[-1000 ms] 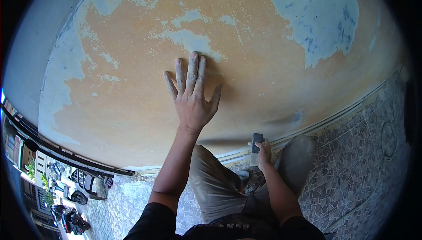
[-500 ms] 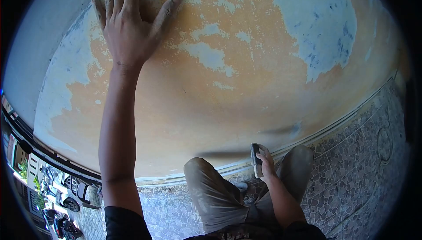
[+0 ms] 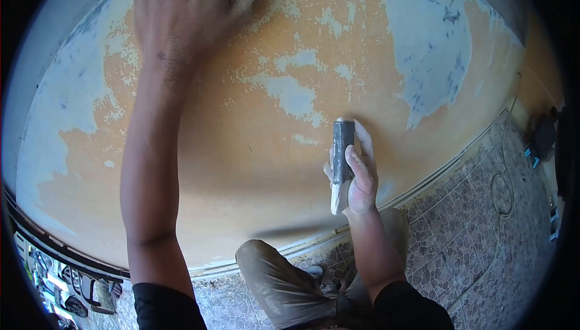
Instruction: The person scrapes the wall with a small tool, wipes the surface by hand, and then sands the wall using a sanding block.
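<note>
A large curved vehicle panel (image 3: 241, 149) fills the view, its orange-tan surface broken by pale, bluish-white patches. Against its upper left part my left hand (image 3: 184, 16) lies with the thumb spread away from the fingers; the fingertips run past the top edge of the view. My right hand (image 3: 362, 179) grips a sanding block (image 3: 343, 149), dark on its face with a whitish lower end. The block is upright in the hand, thumb on the near side and fingers behind it, in front of the panel's lower middle.
My bent knee (image 3: 263, 269) is close under the panel's lower edge. Stone-patterned tiles (image 3: 447, 251) cover the ground, with a thin cable or hose (image 3: 501, 194) on them at right. A parked motorcycle (image 3: 72, 297) stands at lower left, and a dark object (image 3: 542, 140) at far right.
My right hand has risen from between the knees with the sanding block, to in front of the panel. My left hand appears higher and nearer, and the view has shifted.
</note>
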### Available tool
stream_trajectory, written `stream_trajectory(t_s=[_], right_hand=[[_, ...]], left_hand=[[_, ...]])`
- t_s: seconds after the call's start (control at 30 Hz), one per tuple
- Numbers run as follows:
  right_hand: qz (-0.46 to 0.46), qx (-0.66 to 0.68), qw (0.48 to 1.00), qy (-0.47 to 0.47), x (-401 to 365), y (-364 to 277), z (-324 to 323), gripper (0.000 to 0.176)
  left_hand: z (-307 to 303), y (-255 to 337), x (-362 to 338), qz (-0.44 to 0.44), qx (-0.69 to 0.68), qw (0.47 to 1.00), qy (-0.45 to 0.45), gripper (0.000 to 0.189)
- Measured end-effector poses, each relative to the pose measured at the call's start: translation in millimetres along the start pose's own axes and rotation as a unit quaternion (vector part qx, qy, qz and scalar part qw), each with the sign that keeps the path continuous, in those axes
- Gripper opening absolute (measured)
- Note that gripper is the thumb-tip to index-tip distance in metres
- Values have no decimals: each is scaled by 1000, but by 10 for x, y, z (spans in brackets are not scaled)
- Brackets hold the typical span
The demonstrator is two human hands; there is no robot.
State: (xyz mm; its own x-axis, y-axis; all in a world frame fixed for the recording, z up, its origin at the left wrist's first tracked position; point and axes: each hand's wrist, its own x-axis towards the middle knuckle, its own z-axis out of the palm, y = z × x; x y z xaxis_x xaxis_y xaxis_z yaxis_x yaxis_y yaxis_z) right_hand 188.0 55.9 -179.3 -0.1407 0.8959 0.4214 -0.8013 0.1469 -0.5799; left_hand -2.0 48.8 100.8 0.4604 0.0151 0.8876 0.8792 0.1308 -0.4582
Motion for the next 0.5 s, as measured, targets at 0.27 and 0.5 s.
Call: stream_trajectory(t_s=[0.27,0.5], right_hand=[[-379,-325,866,-19,385,112,418,54],[-518,-535,668,-16,282,251,263,47]], left_hand=[[118,-97,-74,46,-19,995,84,62],[44,-100,-87,12,-7,1000,25,61]])
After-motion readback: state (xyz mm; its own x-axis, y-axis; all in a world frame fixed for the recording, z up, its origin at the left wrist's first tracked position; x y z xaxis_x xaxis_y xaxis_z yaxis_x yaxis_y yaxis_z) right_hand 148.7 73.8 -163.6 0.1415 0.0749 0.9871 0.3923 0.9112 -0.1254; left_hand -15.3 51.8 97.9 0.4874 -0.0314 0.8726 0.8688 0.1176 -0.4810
